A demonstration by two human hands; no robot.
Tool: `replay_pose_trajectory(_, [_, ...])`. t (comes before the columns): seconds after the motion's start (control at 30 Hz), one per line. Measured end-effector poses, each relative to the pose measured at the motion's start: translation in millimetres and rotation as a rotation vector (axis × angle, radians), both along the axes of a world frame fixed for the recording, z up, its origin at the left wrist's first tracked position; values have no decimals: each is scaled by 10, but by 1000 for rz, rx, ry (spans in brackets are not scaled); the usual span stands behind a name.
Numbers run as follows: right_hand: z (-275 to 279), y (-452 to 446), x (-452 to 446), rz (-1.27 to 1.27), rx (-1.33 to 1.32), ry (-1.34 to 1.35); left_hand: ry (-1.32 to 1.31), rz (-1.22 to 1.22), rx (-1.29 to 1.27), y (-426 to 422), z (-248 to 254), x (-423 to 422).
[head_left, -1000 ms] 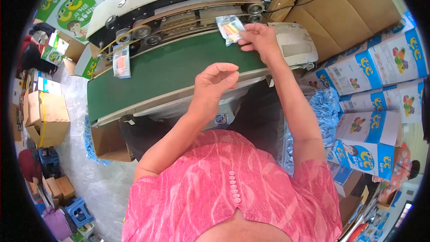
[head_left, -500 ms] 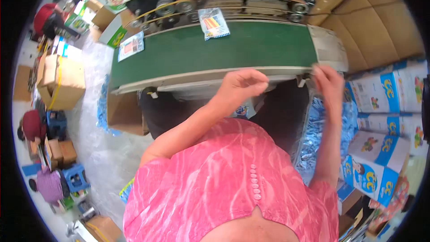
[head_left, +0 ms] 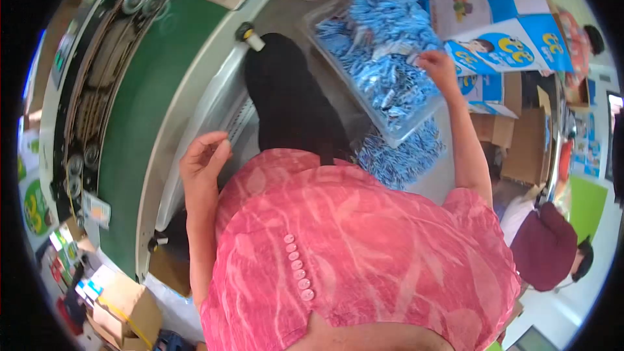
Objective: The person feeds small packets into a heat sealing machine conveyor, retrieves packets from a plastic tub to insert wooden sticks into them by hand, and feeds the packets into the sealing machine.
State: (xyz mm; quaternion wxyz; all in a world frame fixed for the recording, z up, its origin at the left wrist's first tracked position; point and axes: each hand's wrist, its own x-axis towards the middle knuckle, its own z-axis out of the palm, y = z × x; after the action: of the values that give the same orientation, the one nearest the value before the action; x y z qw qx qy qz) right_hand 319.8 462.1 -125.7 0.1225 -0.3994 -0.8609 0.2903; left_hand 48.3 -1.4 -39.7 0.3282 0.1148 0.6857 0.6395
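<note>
Inside the clear bin [head_left: 398,135], blue packets [head_left: 383,45] lie heaped.

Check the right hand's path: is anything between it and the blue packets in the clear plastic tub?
Nothing visible does. The right hand is at the edge of the heaped blue packets, and the clear plastic tub is open on top. Whether the hand grips one is unclear.
</note>
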Motion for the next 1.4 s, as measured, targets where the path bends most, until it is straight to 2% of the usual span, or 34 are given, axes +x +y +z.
replay_pose_trajectory(0.07, [-84, 27, -43, 226, 267, 11, -14, -89, -42, 169, -2, 38])
replay_pose_trajectory(0.13, [-49, -16, -295, 331, 498, 7, -12, -138, -65, 350, 23, 44])
replay_pose_trajectory(0.37, [-295, 222, -729, 588, 755, -228, 58, -234, -122, 756, 102, 142])
replay_pose_trajectory(0.63, [-342, 485, -703, 950, 756, -245, 25, -301, -175, 924, -7, 175])
replay_pose_trajectory(0.67, [-388, 527, -697, 948, 755, -242, 27, -301, -177, 942, -16, 181])
replay_pose_trajectory(0.77, [-576, 682, -667, 875, 488, -42, 39, -338, -206, 997, -31, 193])
replay_pose_trajectory(0.93, [-438, 617, -717, 882, 498, -82, 1, -349, -247, 1085, -35, 207])
replay_pose_trajectory(1.03, [-337, 640, -732, 1076, 905, -151, -34, -407, -248, 1126, -101, 197])
replay_pose_trajectory(1.2, [-440, 685, -701, 1147, 945, -164, 2, -428, -272, 1217, -91, 222])
replay_pose_trajectory(1.3, [-530, 615, -745, 1092, 847, -245, 38, -475, -278, 1258, -96, 223])
replay_pose_trajectory(1.4, [-562, 540, -766, 1085, 906, -102, 31, -477, -276, 1231, -137, 228])
